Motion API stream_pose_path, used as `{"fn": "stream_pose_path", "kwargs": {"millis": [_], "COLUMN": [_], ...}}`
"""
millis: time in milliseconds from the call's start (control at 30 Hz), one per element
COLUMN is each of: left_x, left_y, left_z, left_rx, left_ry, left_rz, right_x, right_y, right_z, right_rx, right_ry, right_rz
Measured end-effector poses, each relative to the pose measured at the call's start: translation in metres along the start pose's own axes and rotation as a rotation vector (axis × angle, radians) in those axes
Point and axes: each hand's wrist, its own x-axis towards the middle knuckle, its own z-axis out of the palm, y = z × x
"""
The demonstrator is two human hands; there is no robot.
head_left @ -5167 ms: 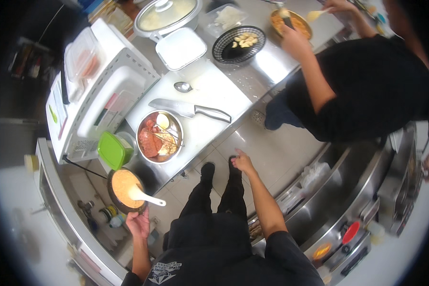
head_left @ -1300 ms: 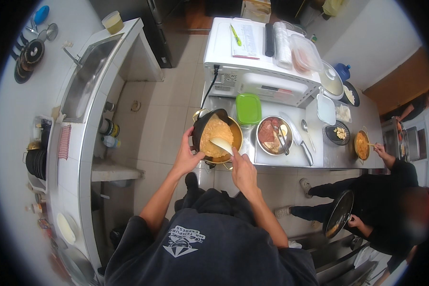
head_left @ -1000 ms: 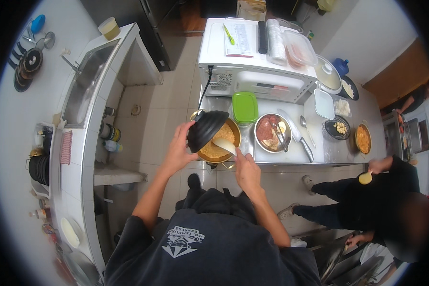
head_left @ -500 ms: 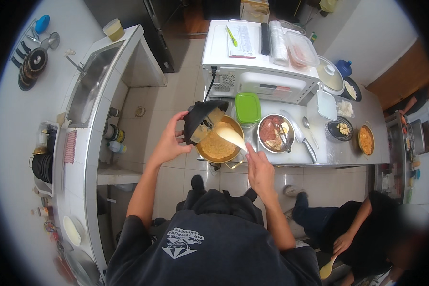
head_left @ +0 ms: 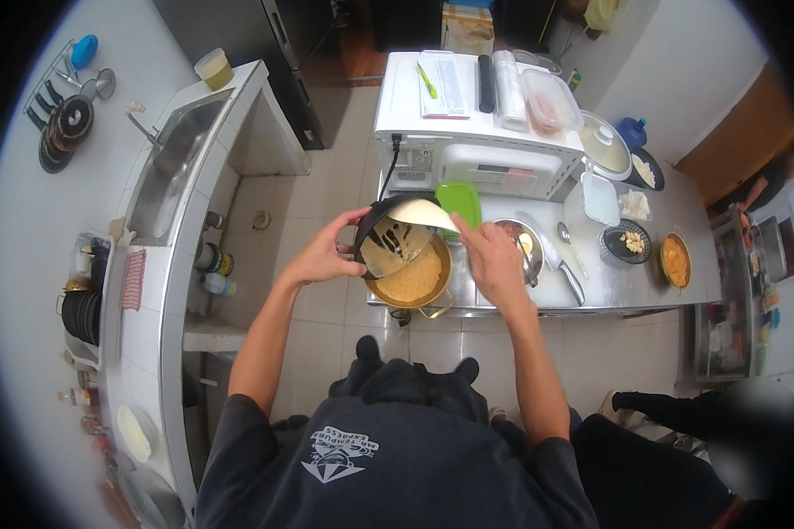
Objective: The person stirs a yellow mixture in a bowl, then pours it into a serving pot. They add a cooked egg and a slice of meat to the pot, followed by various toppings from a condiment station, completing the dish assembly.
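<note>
My left hand (head_left: 326,251) grips the rim of a black bowl (head_left: 381,210), tilted on its side over a gold pan (head_left: 450,269). Streaks of beige batter-like mixture coat the bowl's inside. In my right hand (head_left: 494,263) is a pale rice paddle (head_left: 419,213), its blade against the upper inside of the bowl. Beige mixture (head_left: 410,280) fills the pan below. Behind the pan lies a green-lidded container (head_left: 459,204). Just right of my right hand, a metal bowl (head_left: 536,256) with food and tongs is partly hidden.
A knife (head_left: 563,269) and a spoon (head_left: 573,249) lie on the counter to the right. Beyond them are a black basket (head_left: 625,242) of pale pieces and another gold pan (head_left: 676,261). A white microwave (head_left: 503,159) stands behind. Another person (head_left: 653,450) is close at my lower right.
The black bowl has tipped further, its inside now facing me. The paddle has moved up from the pan into the bowl. The other person has shifted at the lower right.
</note>
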Motion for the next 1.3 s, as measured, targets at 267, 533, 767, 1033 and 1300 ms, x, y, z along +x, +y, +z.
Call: {"fn": "stream_pose_path", "kwargs": {"millis": [267, 533, 767, 1033, 1300], "left_x": [0.006, 0.013, 0.016, 0.016, 0.017], "left_y": [0.005, 0.005, 0.005, 0.008, 0.003], "left_z": [-0.008, -0.01, -0.009, -0.007, -0.006], "left_rx": [0.076, -0.036, -0.064, -0.089, 0.115], "left_ry": [-0.033, -0.126, -0.14, -0.169, -0.131], "left_rz": [-0.031, -0.075, -0.067, -0.077, 0.048], "right_x": [0.001, 0.006, 0.009, 0.011, 0.012], "right_y": [0.006, 0.004, -0.004, -0.018, -0.019], "right_z": [-0.002, 0.001, -0.003, -0.007, -0.006], "right_rx": [-0.051, 0.054, -0.025, -0.02, -0.176], "right_ry": [-0.097, -0.197, -0.302, -0.25, -0.24], "right_rz": [0.043, 0.031, 0.082, -0.061, -0.223]}}
